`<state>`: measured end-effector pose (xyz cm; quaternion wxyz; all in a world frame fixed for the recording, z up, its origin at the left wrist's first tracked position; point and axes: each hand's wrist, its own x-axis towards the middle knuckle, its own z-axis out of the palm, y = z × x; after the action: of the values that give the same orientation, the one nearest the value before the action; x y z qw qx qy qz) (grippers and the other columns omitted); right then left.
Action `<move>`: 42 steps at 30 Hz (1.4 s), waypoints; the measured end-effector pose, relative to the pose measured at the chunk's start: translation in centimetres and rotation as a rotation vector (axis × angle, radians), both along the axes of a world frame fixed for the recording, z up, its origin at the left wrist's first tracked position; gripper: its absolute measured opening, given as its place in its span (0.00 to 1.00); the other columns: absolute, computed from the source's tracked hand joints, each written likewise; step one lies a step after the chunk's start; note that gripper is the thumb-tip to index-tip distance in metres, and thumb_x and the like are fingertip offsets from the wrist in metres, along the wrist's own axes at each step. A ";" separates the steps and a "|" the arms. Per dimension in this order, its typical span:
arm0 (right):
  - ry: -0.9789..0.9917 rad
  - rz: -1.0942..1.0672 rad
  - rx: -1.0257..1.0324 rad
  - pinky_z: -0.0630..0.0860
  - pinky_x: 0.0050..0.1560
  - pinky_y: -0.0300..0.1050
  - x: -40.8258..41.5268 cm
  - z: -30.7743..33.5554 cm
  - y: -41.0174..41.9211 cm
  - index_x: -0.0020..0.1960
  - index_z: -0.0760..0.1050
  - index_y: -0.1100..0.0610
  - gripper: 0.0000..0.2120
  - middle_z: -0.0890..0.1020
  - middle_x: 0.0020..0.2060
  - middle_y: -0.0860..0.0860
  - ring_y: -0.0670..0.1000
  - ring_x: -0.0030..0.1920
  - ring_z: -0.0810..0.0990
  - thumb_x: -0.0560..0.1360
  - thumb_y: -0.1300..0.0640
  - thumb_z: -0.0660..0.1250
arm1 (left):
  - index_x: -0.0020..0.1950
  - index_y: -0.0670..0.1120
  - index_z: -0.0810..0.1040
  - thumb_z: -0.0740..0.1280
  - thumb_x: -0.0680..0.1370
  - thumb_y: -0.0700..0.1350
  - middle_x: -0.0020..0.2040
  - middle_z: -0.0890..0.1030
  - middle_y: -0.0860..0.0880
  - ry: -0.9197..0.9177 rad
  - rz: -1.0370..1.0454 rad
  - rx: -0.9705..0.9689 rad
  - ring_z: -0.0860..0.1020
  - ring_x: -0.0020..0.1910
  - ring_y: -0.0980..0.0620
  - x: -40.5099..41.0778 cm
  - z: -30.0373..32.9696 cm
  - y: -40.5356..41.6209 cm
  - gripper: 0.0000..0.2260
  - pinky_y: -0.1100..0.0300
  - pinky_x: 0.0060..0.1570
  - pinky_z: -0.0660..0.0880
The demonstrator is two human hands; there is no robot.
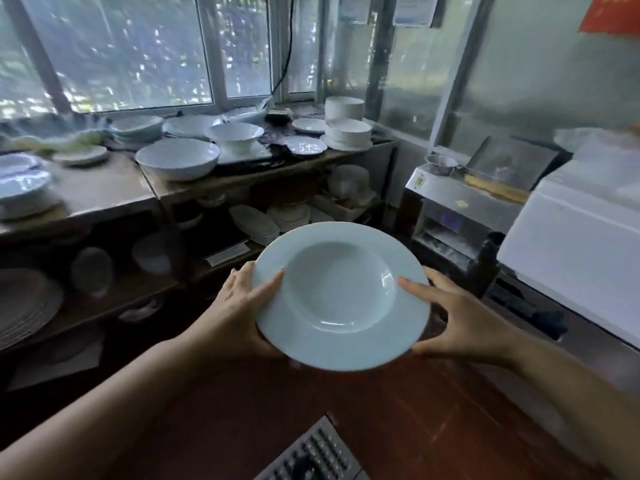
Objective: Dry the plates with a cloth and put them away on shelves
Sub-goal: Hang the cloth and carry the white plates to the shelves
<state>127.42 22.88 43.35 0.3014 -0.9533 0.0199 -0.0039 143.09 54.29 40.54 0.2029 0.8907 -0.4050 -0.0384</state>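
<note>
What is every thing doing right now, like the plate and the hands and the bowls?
Plate: held level in the air, hollow side up, empty.
Left hand: holds the plate's left rim.
Right hand: holds the plate's right rim.
Big bowl: upright on the top shelf, empty.
Plate stack: piled by the window.
Window: looks closed.

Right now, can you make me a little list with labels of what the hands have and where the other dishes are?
held thing: white deep plate, face up
left hand: grips the plate's left rim, thumb on top
right hand: grips the right rim, thumb on top
cloth: none seen in the hands
top shelf: big white bowl, stack of white plates
lower shelf: more plates, blurry
floor: reddish brown
</note>
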 end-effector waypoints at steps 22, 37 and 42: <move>-0.061 0.679 0.086 0.59 0.76 0.45 54.5 -4.3 14.1 0.76 0.63 0.46 0.54 0.59 0.74 0.44 0.40 0.75 0.58 0.56 0.27 0.75 | 0.79 0.53 0.56 0.58 0.52 0.83 0.75 0.55 0.43 0.027 0.620 -0.041 0.53 0.75 0.44 32.8 -3.0 17.6 0.61 0.53 0.75 0.49; -0.005 0.627 0.142 0.56 0.73 0.31 78.7 -9.4 30.7 0.75 0.64 0.44 0.52 0.60 0.74 0.43 0.35 0.73 0.57 0.57 0.37 0.81 | 0.77 0.50 0.62 0.71 0.57 0.72 0.69 0.64 0.42 0.032 0.548 0.035 0.64 0.67 0.42 59.4 -7.1 34.6 0.53 0.51 0.71 0.59; 0.037 0.611 0.116 0.57 0.76 0.41 85.5 -11.7 32.4 0.75 0.63 0.44 0.52 0.59 0.75 0.43 0.39 0.75 0.58 0.56 0.35 0.81 | 0.78 0.53 0.58 0.71 0.56 0.73 0.69 0.62 0.44 0.101 0.556 0.055 0.61 0.68 0.43 66.1 -9.8 36.1 0.55 0.56 0.71 0.56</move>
<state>212.93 55.33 31.61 0.3421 -0.8963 -0.2619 0.1053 209.15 90.43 30.70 0.2014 0.9697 -0.1335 -0.0365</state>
